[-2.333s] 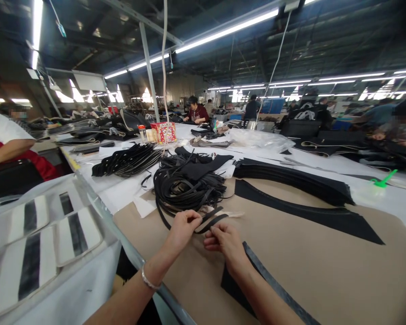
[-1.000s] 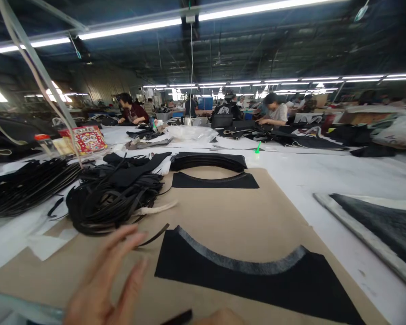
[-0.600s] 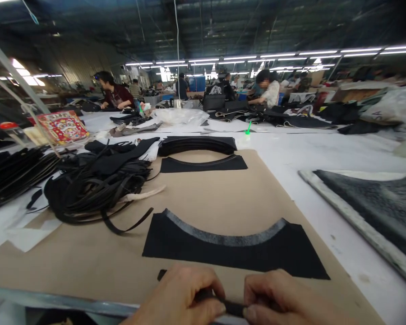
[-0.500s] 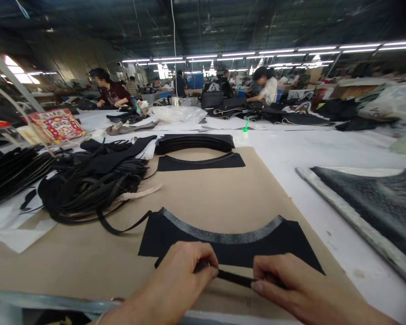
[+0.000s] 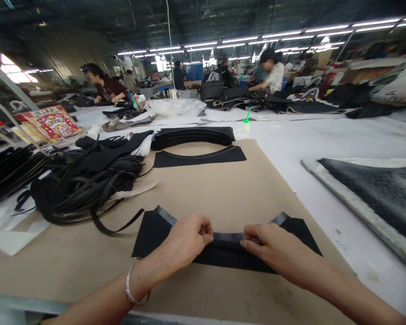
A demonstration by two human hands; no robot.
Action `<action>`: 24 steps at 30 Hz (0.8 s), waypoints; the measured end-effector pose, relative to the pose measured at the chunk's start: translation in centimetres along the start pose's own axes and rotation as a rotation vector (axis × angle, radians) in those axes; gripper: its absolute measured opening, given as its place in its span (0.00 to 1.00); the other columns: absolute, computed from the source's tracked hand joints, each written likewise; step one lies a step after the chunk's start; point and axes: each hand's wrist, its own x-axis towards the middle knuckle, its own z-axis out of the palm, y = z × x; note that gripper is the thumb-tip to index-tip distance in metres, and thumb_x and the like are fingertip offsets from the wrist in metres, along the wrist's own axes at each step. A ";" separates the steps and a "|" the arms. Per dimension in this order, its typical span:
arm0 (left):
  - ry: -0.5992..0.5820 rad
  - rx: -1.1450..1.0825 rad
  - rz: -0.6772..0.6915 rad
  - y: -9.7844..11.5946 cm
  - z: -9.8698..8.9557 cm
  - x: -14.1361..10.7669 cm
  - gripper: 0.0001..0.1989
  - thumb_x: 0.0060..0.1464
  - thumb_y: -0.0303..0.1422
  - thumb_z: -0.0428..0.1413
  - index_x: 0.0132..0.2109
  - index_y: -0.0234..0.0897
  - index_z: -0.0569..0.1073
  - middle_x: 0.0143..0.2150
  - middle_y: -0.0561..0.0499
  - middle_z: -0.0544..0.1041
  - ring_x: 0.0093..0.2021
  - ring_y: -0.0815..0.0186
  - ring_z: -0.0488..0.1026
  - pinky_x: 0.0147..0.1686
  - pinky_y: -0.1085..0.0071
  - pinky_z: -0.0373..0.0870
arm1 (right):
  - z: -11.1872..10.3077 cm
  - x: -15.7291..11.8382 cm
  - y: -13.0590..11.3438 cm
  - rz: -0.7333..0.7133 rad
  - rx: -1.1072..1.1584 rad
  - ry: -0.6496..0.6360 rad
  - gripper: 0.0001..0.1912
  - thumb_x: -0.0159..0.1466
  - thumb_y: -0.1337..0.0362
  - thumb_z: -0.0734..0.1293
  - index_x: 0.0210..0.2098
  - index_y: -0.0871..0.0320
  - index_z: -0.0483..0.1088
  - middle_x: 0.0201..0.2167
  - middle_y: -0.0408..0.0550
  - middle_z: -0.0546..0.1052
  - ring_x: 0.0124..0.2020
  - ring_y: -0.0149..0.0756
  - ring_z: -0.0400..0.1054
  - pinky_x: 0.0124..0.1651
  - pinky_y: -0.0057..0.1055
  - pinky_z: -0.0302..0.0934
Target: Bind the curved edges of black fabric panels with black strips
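Observation:
A black panel (image 5: pixel 232 262) with a concave upper edge lies flat on brown paper (image 5: pixel 196 189); a grey, grainy band (image 5: pixel 228 236) follows that curve. Over the middle of the curve, my left hand (image 5: pixel 187 239) and my right hand (image 5: pixel 269 243) are closed in pinches a short way apart. Both grip a narrow black strip (image 5: pixel 227 243), whose visible length runs between them along the lower side of the grey band. My fingers cover its ends. A second curved black panel (image 5: pixel 199 158) rests farther off, before a stack of similar black pieces (image 5: pixel 192 137).
At left lies a tangled heap of black strips (image 5: pixel 84 185), one loose end reaching near the panel. A grey-black coated board (image 5: pixel 375 194) is at right. A green-tipped bottle (image 5: pixel 246 118) stands farther back. Co-workers sit behind the tables.
Both hands have moved forward, away from me, carrying the black strip from the panel's near edge up to its curved grey band. The panel has barely shifted.

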 end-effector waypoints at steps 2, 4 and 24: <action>0.000 0.017 -0.007 -0.2 0.2 0.2 0.06 0.46 0.28 0.53 0.30 0.38 0.76 0.26 0.55 0.74 0.28 0.69 0.69 0.27 0.74 0.54 | 0.2 0.3 -0.1 0.009 -0.042 0.017 0.11 0.63 0.61 0.61 0.27 0.55 0.70 0.27 0.45 0.74 0.28 0.34 0.65 0.27 0.28 0.45; 0.008 0.025 -0.012 -0.5 0.3 0.4 0.06 0.46 0.29 0.54 0.29 0.38 0.76 0.25 0.55 0.74 0.28 0.68 0.69 0.27 0.74 0.54 | 0.4 0.7 -0.2 0.007 -0.073 0.037 0.11 0.63 0.61 0.61 0.27 0.55 0.70 0.27 0.45 0.75 0.28 0.34 0.66 0.27 0.29 0.44; 0.051 0.059 -0.018 -1.4 1.0 1.1 0.05 0.47 0.30 0.55 0.30 0.39 0.77 0.26 0.55 0.75 0.28 0.68 0.69 0.26 0.73 0.52 | 1.1 1.6 -0.7 0.048 -0.133 0.077 0.11 0.63 0.60 0.60 0.28 0.54 0.72 0.28 0.46 0.76 0.29 0.37 0.69 0.27 0.29 0.44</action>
